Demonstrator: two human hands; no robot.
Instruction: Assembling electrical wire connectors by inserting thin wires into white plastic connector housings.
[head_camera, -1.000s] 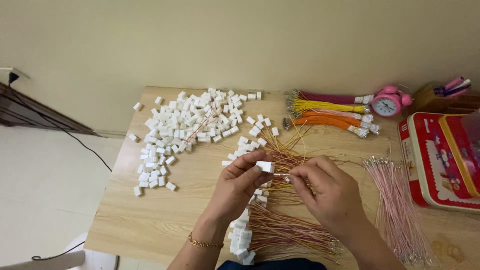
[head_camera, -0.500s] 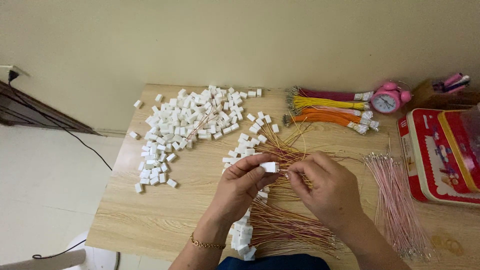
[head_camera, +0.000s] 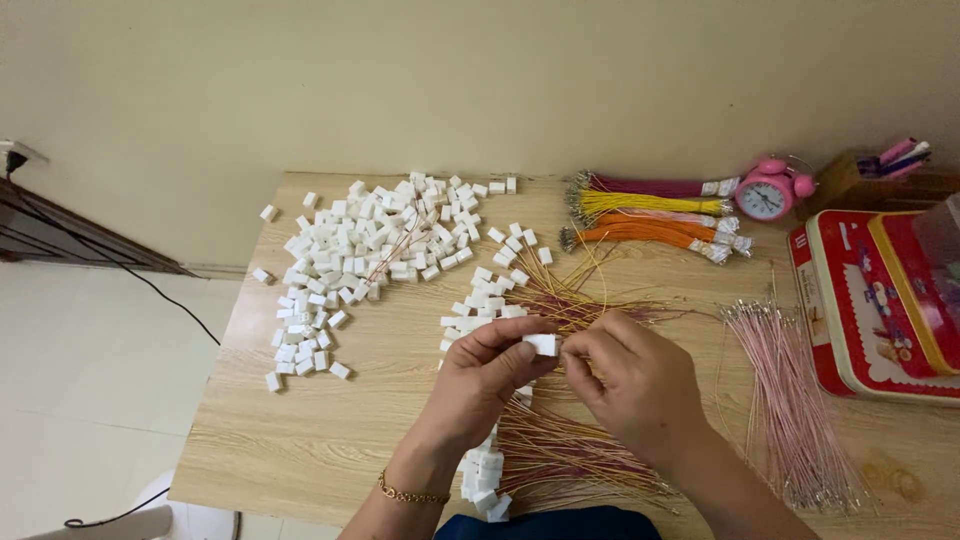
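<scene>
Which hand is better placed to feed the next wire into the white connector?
Probably right. The left hand pinches the white connector, so it is busy. The right hand has its fingertips at the connector's open side, over the loose wires.

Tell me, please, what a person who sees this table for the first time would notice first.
Probably the big heap of small white plastic connector blocks spread over the far left of the light wooden table. Next, at the near centre, the left hand pinches one small white plastic block, with the right hand close against it over loose thin wires. The round pink alarm clock and the red rectangular tin box stand out at the right.
</scene>
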